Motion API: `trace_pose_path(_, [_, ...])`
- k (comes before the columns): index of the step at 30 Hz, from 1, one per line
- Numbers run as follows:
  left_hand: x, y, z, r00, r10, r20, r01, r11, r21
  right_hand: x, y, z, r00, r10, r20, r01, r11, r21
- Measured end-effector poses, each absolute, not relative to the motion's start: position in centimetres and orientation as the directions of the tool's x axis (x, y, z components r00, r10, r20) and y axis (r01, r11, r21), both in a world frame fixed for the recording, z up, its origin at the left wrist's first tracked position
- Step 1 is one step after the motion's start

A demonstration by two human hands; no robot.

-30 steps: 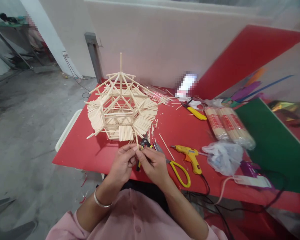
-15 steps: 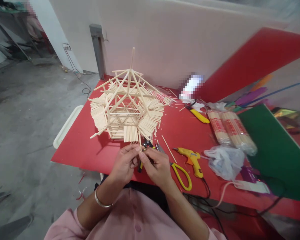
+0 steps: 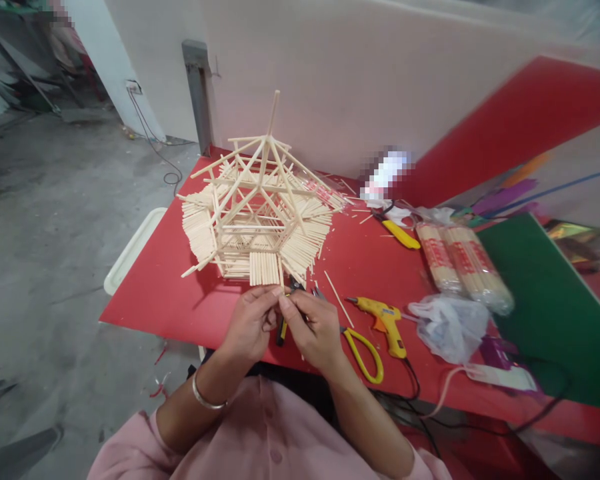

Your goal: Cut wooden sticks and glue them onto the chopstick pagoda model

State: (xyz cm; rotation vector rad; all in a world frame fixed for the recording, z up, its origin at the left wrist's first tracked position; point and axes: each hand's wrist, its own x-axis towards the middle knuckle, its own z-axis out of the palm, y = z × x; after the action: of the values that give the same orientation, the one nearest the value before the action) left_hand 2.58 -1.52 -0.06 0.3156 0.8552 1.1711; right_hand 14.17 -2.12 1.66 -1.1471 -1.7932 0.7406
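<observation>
From where I stand, the stick model (image 3: 259, 191) sits on the red table (image 3: 165, 293) a little left of the frame's centre, and it appears farther right than a second ago because the view has swung. The thin stick (image 3: 281, 277) in the hands now lies closer along the right edge of the short row of sticks (image 3: 263, 269) at the model's near side; I take that as the piece being lined up, with nothing to show it is fixed. At lower centre, the left hand (image 3: 247, 325) has thumb and forefinger closed on the stick's near end, and the right hand (image 3: 313, 330) pinches it there too, their tips meeting, other fingers curled. Toward the right, two clear plastic packs (image 3: 460, 267) hold bundled sticks, and the crumpled plastic bag (image 3: 450, 327) below them hides whatever it contains. Behind the model, another plastic wrapper (image 3: 323, 193) has sticks in it. The yellow glue gun (image 3: 386, 321) lies right of the hands.
</observation>
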Motion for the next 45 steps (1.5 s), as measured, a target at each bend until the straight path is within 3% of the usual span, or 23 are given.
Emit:
trace_pose_path(14, [2.78, -1.33, -0.19, 0.142, 0.891, -0.431, -0.690, 0.401, 0.603, 14.39, -1.66, 1.84, -0.207, 0.905, 0.372, 0.453, 0.426, -0.783])
trace_pose_path(34, [2.73, -1.25, 0.12, 0.145, 0.882, -0.448, -0.706, 0.410, 0.578, 14.49, -1.59, 1.62, -0.218, 0.924, 0.313, 0.358, 0.374, -0.855])
trace_pose_path(45, [2.76, -1.21, -0.10, 0.166, 0.883, -0.438, -0.713, 0.415, 0.566, 14.39, -1.60, 1.57, -0.203, 0.929, 0.310, 0.391, 0.367, -0.844])
